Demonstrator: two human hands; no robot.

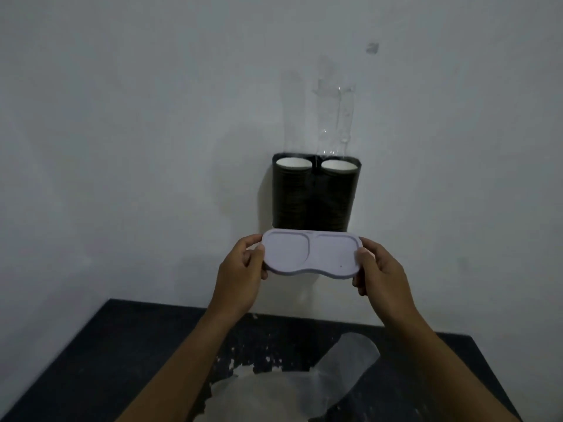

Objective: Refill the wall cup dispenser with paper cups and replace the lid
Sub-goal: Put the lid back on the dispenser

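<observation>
Two stacks of cups [294, 163] fill the dispenser [315, 197], so we seat the lid [310, 254], held below it, left hand [240, 274] and right hand [380, 269] pinching its ends: raise it level, straight edge to wall.

We see a pale lilac-grey lid [311, 254], plain but for one tiny dark speck near its right end. Behind it, the wall dispenser [315, 197] shows as a dark, near-black body banded with fine horizontal lines. The two paper cups [339, 165] at its top are white inside. The wall [137, 123] is a flat grey-white, with glossy clear strips of tape [330, 117] above the dispenser. Our table [100, 354] is black, flecked with white where its surface has chipped, and the plastic bag [341, 370] is translucent, milky white.
</observation>
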